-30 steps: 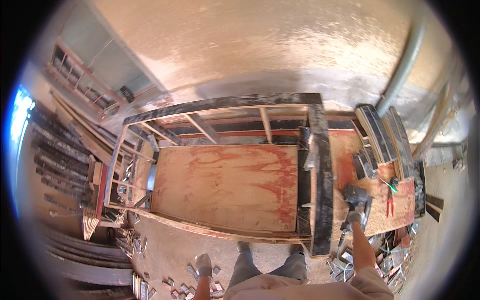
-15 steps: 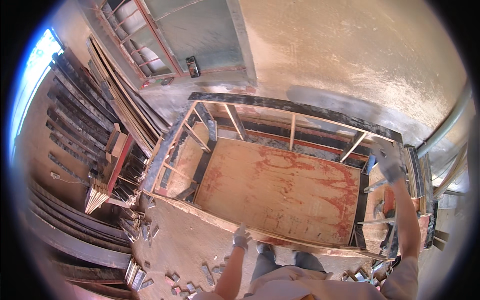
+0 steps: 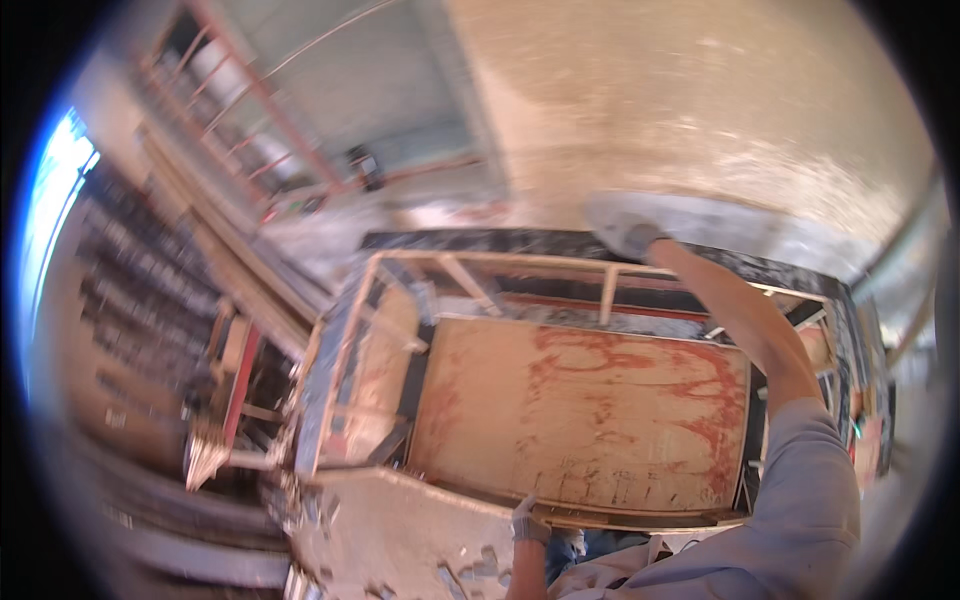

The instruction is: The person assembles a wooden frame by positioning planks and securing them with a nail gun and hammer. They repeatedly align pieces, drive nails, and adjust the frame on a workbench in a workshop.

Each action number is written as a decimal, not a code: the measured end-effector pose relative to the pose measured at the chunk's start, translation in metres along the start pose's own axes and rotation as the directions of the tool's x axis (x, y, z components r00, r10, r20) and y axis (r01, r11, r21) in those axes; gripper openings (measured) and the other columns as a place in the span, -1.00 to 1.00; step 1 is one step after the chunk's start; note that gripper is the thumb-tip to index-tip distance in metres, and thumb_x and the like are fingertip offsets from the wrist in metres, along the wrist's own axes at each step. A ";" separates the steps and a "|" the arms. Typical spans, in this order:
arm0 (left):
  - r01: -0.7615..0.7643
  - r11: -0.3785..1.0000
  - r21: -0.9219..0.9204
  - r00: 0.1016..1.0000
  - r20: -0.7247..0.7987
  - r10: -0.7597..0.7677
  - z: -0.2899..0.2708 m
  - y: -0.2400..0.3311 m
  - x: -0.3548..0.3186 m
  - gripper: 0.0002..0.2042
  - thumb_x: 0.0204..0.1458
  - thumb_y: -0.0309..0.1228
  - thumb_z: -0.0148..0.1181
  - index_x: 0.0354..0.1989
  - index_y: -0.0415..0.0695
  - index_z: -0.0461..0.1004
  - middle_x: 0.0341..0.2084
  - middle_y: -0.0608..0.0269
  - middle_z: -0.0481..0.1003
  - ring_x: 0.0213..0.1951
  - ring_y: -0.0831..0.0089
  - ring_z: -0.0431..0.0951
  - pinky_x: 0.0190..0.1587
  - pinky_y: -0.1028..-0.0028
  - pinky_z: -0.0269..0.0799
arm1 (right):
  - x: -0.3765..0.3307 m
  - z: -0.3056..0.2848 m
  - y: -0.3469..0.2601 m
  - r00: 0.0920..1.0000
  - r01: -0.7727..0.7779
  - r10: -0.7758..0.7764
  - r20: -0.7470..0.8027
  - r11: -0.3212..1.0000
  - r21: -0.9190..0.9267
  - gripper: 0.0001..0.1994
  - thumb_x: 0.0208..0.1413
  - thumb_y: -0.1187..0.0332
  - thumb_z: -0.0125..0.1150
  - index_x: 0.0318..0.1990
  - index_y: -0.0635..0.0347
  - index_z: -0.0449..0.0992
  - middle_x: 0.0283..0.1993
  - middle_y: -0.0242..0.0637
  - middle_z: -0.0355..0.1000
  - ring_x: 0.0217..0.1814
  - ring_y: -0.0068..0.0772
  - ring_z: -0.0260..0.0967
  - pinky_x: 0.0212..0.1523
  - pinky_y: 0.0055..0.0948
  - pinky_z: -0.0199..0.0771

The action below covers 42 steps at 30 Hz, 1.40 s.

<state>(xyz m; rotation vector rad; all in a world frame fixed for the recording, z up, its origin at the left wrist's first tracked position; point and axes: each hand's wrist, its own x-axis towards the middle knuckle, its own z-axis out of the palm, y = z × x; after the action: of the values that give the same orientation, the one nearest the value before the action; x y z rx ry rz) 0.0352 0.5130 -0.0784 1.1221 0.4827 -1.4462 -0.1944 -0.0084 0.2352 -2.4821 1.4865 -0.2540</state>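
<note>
Right hand [image 3: 634,238] blurry, possibly on the far beam [image 3: 530,241].

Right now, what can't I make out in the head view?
In the head view:
- Right hand: motion blur smears its fingers at the frame's far side; grip unclear.
- Left hand: small and blurred; gripping or only resting, I can't tell.
- Wooden frame: right forearm and sleeve cover part of it.
- Dark object by the window: too blurred to identify.
</note>
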 end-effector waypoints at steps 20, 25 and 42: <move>-0.278 0.924 -0.264 0.480 0.795 0.372 0.245 0.098 -0.228 -0.04 0.21 0.31 0.03 0.45 -0.38 0.07 0.41 -0.21 0.17 0.43 -0.04 0.18 0.48 0.06 0.10 | -0.305 -0.037 -0.201 0.673 0.363 -0.492 -0.552 0.870 -0.334 -0.78 0.14 0.18 0.16 -0.32 0.16 0.50 -0.60 -0.27 0.43 -0.56 -0.20 0.44 -0.52 -0.13 0.31; -0.197 0.980 -0.001 0.656 0.743 0.132 0.183 0.104 -0.231 -0.24 0.20 0.14 0.22 0.27 -0.35 0.30 0.14 -0.10 0.43 0.14 0.12 0.47 0.28 0.20 0.38 | -0.394 0.043 -0.261 0.734 0.258 -0.319 -0.599 0.948 -0.189 -0.67 0.14 0.19 0.10 -0.08 0.24 0.55 -0.40 -0.27 0.53 -0.28 -0.25 0.51 -0.27 -0.20 0.37; -0.069 0.996 -0.056 0.997 -0.021 0.068 -0.063 -0.037 -0.166 -0.47 0.20 -0.07 0.21 0.22 -0.17 0.45 0.17 0.01 0.49 0.17 0.02 0.48 0.23 0.06 0.42 | -0.836 0.000 -0.032 -0.201 -0.080 0.873 -0.445 0.438 0.895 -0.48 0.35 0.00 0.10 0.20 0.28 0.51 0.01 -0.19 0.57 -0.10 -0.38 0.51 0.01 -0.35 0.51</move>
<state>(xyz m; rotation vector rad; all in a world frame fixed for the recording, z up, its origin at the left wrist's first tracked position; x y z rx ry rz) -0.0007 0.6604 0.0215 1.0984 0.4910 -1.3556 -0.5590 0.7448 0.2223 -0.4819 2.1365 -2.1476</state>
